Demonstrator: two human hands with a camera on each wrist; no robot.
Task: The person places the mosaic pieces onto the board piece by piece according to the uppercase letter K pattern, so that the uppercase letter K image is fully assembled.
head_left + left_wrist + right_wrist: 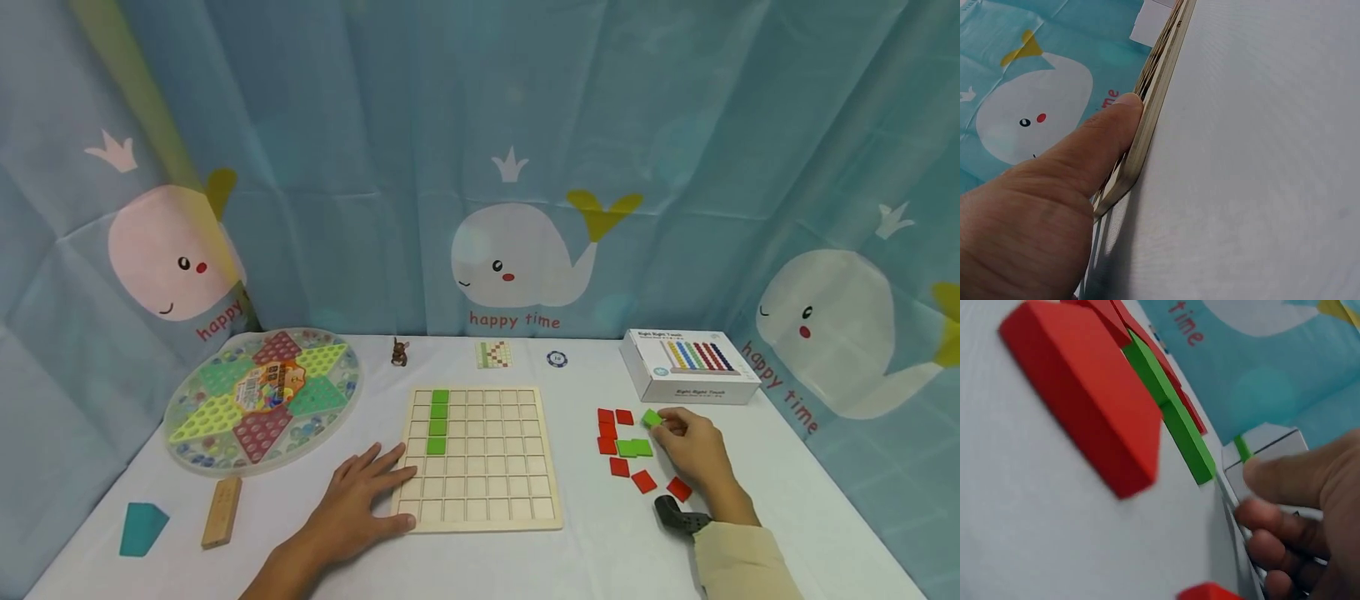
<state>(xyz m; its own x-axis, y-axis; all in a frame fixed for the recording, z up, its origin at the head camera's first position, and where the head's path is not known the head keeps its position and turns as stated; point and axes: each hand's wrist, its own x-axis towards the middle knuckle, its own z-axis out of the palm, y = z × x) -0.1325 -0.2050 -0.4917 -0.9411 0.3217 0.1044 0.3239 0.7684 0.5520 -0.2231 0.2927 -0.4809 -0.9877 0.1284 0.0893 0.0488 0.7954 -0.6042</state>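
Note:
A light wooden grid board (487,467) lies in the middle of the table, with a column of several green square tiles (437,427) in its upper left. My left hand (360,500) rests at the board's left edge, fingers spread; in the left wrist view the thumb (1104,134) lies along the board's side. On the right, my right hand (693,446) pinches a green tile (652,418) between thumb and fingertips. Beside it lie two more green tiles (633,448) and several red tiles (643,481). Close up in the right wrist view is a red tile (1082,394).
A Chinese checkers board (262,400) stands back left, near a wooden block (222,512) and a teal block (142,529). Along the back are a small brown figurine (400,352), a patterned card (493,355), a poker chip (557,359) and a white box (690,367).

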